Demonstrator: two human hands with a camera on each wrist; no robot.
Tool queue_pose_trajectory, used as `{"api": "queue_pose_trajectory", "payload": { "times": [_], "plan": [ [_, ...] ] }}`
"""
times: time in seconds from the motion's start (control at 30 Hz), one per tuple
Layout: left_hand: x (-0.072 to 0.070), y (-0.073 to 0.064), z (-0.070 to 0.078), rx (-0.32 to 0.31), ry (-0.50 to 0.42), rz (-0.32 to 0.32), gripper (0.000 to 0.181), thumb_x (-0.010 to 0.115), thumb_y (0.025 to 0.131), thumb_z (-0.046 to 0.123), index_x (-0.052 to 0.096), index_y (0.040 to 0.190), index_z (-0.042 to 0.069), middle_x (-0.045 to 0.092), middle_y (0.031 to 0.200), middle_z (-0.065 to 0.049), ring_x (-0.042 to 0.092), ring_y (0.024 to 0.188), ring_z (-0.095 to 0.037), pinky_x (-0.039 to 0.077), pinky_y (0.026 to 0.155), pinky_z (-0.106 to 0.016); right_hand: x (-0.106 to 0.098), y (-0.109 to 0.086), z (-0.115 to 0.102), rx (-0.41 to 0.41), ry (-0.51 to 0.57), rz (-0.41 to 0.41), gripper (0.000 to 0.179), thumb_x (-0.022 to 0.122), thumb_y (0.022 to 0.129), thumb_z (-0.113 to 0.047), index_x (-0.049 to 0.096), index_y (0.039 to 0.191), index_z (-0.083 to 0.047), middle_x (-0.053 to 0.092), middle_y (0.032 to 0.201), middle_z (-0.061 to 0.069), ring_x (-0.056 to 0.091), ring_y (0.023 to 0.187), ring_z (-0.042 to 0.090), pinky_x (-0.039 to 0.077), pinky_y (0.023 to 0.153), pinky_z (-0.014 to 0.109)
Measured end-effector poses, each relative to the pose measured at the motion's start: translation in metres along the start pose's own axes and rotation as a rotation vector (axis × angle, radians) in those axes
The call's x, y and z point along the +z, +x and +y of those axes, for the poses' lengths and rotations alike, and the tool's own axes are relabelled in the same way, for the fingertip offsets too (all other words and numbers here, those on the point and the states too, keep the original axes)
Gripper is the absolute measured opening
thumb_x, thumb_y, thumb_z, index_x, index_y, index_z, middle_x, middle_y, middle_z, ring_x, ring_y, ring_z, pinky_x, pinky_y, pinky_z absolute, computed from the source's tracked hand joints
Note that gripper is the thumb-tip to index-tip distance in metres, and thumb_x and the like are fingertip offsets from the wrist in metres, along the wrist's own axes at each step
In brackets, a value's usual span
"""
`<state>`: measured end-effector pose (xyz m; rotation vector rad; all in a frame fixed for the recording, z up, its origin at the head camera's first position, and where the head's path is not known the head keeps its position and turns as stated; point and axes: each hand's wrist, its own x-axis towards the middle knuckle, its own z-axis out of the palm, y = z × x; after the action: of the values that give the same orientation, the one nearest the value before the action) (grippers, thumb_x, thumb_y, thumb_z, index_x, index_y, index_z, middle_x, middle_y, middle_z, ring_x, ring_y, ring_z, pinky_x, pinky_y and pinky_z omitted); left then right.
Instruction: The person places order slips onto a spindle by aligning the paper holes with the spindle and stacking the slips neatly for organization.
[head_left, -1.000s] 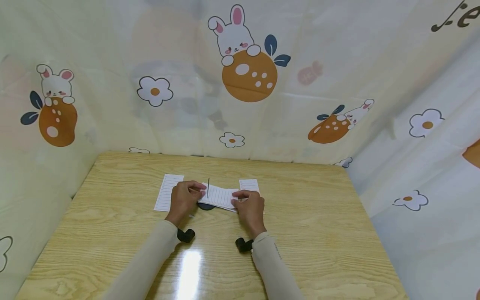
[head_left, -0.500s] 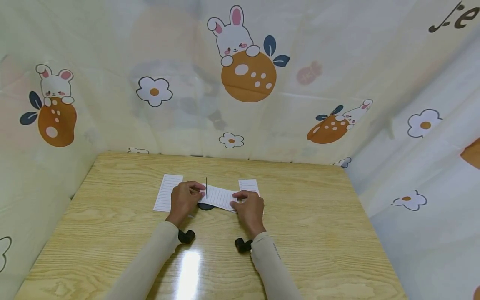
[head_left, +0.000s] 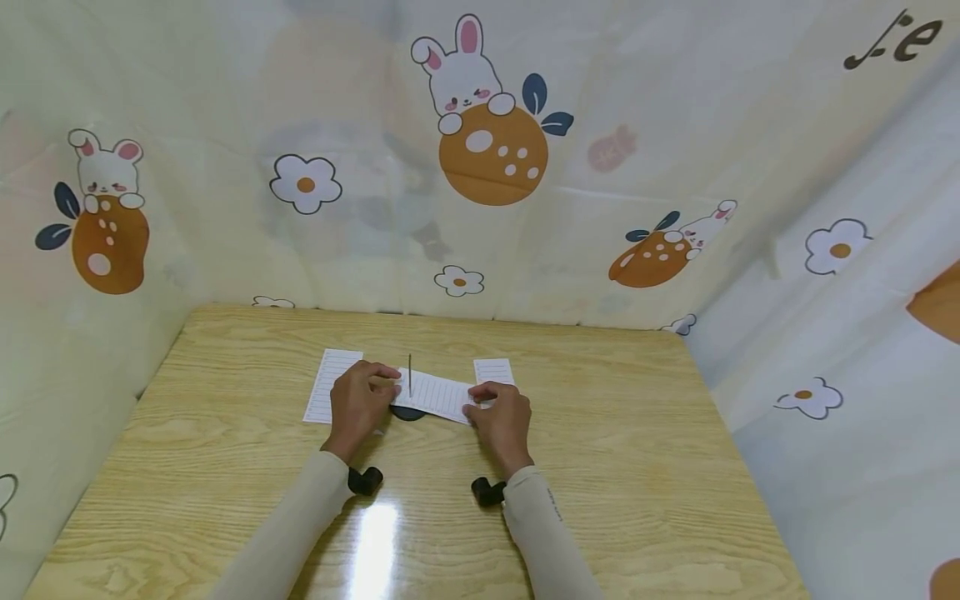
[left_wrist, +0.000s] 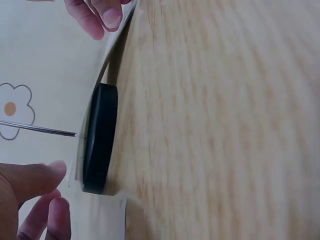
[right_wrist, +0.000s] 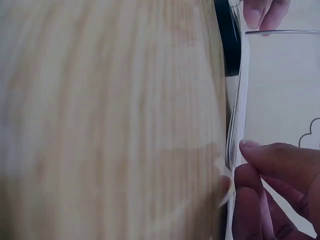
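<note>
A bill spike with a black round base (head_left: pixel 408 413) and a thin upright metal rod (head_left: pixel 410 371) stands at the middle of the table. A small stack of white ruled paper slips (head_left: pixel 435 396) lies over the base, with the rod rising through its left end. My right hand (head_left: pixel 506 423) pinches the slips' right end between thumb and fingers. Just off the left end is my left hand (head_left: pixel 356 410), its thumb and fingers apart. In the left wrist view, a gap shows between that hand's fingertips and the slips, which slope down from the base (left_wrist: pixel 101 137).
One ruled paper sheet (head_left: pixel 322 396) lies to the left, partly behind the left hand. Another sheet (head_left: pixel 492 369) shows behind the right hand. The wooden table (head_left: pixel 637 467) ends at a printed curtain (head_left: pixel 360 250) at the back.
My left hand has let go of the slips' left end and drawn slightly left. The slips have settled lower around the rod. My right hand has hardly moved.
</note>
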<state>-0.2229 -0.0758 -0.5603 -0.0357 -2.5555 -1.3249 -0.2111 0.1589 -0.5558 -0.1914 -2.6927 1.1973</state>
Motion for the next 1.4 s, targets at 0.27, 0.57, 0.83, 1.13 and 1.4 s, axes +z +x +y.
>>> {"api": "queue_pose_trajectory", "payload": {
  "times": [0.27, 0.57, 0.83, 1.13, 1.4],
  "plan": [
    [-0.008, -0.012, 0.009, 0.000, -0.034, 0.012, 0.012, 0.081, 0.083, 0.018, 0.078, 0.094, 0.021, 0.072, 0.093, 0.002, 0.066, 0.067, -0.013, 0.050, 0.063, -0.032, -0.010, -0.004, -0.002, 0.050, 0.041, 0.029, 0.019, 0.088, 0.071, -0.015, 0.080, 0.087, -0.021, 0.074, 0.079, -0.008, 0.069, 0.083, 0.015, 0.052, 0.078, 0.037],
    [0.000, -0.025, 0.037, 0.053, -0.150, 0.027, 0.013, 0.084, 0.080, 0.017, 0.077, 0.092, 0.020, 0.075, 0.088, 0.003, 0.063, 0.063, -0.013, 0.049, 0.059, -0.024, -0.027, -0.008, -0.002, 0.035, 0.107, 0.069, 0.019, 0.088, 0.074, -0.017, 0.080, 0.091, -0.019, 0.076, 0.084, -0.002, 0.066, 0.059, 0.008, 0.050, 0.055, 0.029],
    [0.015, -0.026, 0.056, 0.133, -0.190, -0.010, 0.014, 0.085, 0.080, 0.019, 0.076, 0.091, 0.022, 0.075, 0.086, 0.007, 0.062, 0.062, -0.009, 0.049, 0.058, -0.023, -0.039, -0.014, 0.001, 0.070, 0.158, 0.116, 0.020, 0.089, 0.074, -0.018, 0.080, 0.092, -0.018, 0.076, 0.084, -0.001, 0.067, 0.062, 0.011, 0.052, 0.057, 0.030],
    [0.032, -0.017, 0.078, 0.152, -0.257, -0.128, 0.016, 0.084, 0.081, 0.020, 0.077, 0.095, 0.022, 0.073, 0.084, 0.010, 0.062, 0.066, -0.012, 0.049, 0.058, -0.024, -0.048, -0.022, 0.007, 0.098, 0.240, 0.148, 0.023, 0.089, 0.074, -0.016, 0.079, 0.095, -0.013, 0.076, 0.092, -0.001, 0.072, 0.069, 0.013, 0.056, 0.060, 0.029],
    [0.055, -0.003, 0.089, 0.124, -0.274, -0.245, 0.017, 0.083, 0.082, 0.024, 0.076, 0.098, 0.023, 0.072, 0.084, 0.011, 0.064, 0.070, -0.013, 0.052, 0.062, -0.026, -0.050, -0.027, 0.013, 0.112, 0.247, 0.182, 0.026, 0.088, 0.074, -0.015, 0.078, 0.097, -0.012, 0.077, 0.095, 0.002, 0.074, 0.074, 0.017, 0.057, 0.063, 0.027]
  ]
}}
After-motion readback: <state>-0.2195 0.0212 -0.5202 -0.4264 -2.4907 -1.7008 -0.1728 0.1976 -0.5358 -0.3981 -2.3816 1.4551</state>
